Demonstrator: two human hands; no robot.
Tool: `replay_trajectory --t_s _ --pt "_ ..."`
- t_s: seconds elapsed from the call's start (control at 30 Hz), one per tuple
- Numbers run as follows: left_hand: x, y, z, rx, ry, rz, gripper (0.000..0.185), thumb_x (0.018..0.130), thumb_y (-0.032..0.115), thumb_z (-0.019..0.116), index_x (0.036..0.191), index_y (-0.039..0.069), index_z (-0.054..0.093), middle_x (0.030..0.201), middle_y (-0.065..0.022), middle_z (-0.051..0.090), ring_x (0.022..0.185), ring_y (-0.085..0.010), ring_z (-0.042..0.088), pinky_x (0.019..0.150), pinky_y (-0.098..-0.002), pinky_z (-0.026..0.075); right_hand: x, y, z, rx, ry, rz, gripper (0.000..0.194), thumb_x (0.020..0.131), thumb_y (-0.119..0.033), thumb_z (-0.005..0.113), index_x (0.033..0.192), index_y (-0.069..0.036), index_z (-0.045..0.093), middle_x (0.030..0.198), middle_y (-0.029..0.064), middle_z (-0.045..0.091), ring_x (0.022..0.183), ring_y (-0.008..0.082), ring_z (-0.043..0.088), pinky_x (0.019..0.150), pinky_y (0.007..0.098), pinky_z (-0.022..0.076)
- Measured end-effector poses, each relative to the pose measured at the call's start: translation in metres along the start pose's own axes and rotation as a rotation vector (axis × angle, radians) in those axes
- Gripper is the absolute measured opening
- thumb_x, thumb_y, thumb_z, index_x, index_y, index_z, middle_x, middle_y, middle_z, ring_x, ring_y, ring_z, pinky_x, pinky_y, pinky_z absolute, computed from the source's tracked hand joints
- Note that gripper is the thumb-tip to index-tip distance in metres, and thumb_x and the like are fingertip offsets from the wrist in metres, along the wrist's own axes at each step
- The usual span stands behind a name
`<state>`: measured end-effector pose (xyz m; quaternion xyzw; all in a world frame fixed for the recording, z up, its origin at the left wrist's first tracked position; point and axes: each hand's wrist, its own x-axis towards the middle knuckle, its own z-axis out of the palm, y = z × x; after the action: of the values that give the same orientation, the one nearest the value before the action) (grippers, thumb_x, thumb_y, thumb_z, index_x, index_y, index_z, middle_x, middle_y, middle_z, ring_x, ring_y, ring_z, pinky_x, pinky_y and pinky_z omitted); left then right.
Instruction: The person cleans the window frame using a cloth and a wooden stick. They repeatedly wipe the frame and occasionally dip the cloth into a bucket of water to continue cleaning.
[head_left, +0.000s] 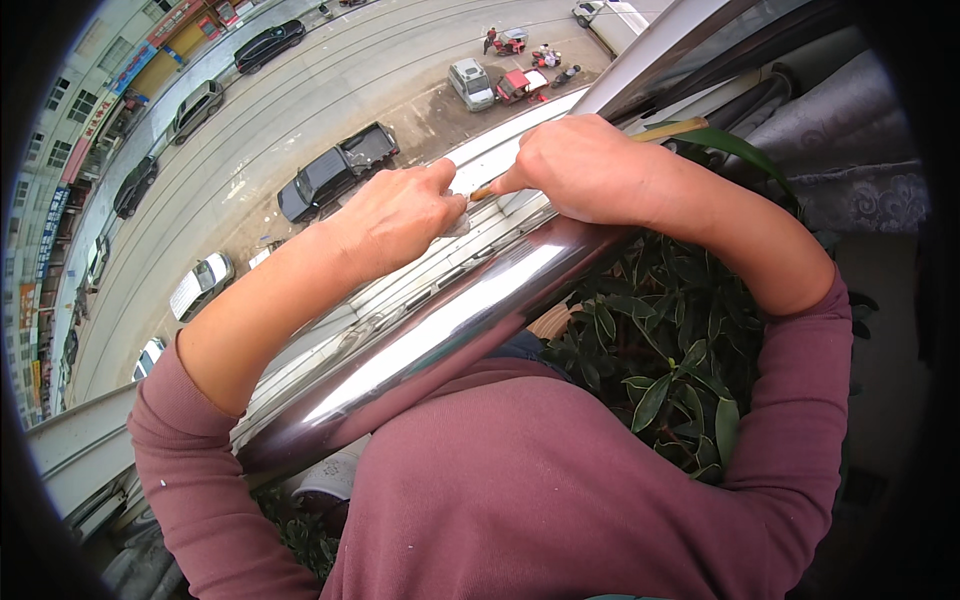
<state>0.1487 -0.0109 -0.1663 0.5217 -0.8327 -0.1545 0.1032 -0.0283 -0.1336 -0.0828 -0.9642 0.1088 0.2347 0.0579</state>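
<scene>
My left hand (397, 214) reaches over a shiny metal railing to the white window track (420, 289). Its fingers are curled around a small pale wad of cloth or tissue (456, 225), mostly hidden under them. My right hand (581, 169) grips a thin wooden or bamboo stick (675, 130). One end of the stick sticks out behind the wrist; the brownish tip comes out by the index finger, close to my left fingers. Whether tip and cloth touch, I cannot tell. The right wrist is just above the metal railing (442, 330), which runs diagonally before my body.
Leafy potted plants (667, 360) crowd the space below my right arm. Silvery patterned curtains (847, 150) hang at the right beside a white window frame (637, 52). Far below the window lies a street (322, 97) with parked vehicles, including a dark pickup truck (337, 172).
</scene>
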Motion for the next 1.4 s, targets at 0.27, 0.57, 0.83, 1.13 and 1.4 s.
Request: replay_trajectory --t_s 0.27,0.57,0.83,1.13,1.4 --pt "0.031 -0.004 0.002 -0.07 0.006 -0.005 0.018 0.081 0.008 0.057 0.095 0.003 0.068 0.089 -0.0161 0.056 0.081 -0.0353 0.061 0.07 -0.0424 0.05 -0.004 0.009 0.006 -0.013 0.005 0.094 0.031 0.079 -0.016 0.068 0.11 -0.016 0.071 0.086 0.0154 0.069 0.084 0.0326 0.067 0.073 0.0418 0.0533" --pt "0.073 0.003 0.015 -0.036 0.088 -0.053 0.017 0.08 0.007 0.059 0.093 0.004 0.068 0.091 -0.0183 0.058 0.085 -0.038 0.062 0.073 -0.0448 0.05 -0.017 0.022 0.011 -0.092 0.08 0.207 0.021 0.076 -0.014 0.068 0.095 -0.006 0.073 0.085 0.0154 0.07 0.083 0.0317 0.069 0.071 0.0408 0.0557" --pt "0.115 0.004 0.037 -0.03 0.265 -0.071 0.012 0.08 0.003 0.057 0.086 0.002 0.067 0.096 -0.0203 0.059 0.09 -0.0388 0.063 0.077 -0.046 0.053 -0.02 0.014 0.007 -0.179 0.116 0.289 0.014 0.077 -0.007 0.058 0.08 -0.005 0.072 0.079 0.0146 0.07 0.077 0.0327 0.07 0.069 0.0415 0.056" --pt "0.099 -0.012 0.003 -0.35 0.449 -0.274 0.016 0.09 0.009 0.056 0.1 0.002 0.067 0.094 -0.014 0.062 0.087 -0.0269 0.061 0.079 -0.036 0.049 -0.056 0.013 -0.02 -0.266 0.199 0.408 0.022 0.079 -0.01 0.059 0.095 -0.008 0.074 0.094 0.014 0.071 0.085 0.0291 0.07 0.071 0.0385 0.0561" --pt "0.029 -0.029 -0.035 -0.545 0.353 -0.468 0.016 0.09 0.006 0.055 0.102 -0.001 0.062 0.077 -0.0056 0.063 0.068 -0.0138 0.056 0.065 -0.0292 0.047 -0.072 0.032 0.028 -0.062 0.704 0.223 0.027 0.083 -0.008 0.057 0.105 -0.017 0.07 0.075 0.0105 0.062 0.071 0.0314 0.064 0.061 0.0403 0.0521"
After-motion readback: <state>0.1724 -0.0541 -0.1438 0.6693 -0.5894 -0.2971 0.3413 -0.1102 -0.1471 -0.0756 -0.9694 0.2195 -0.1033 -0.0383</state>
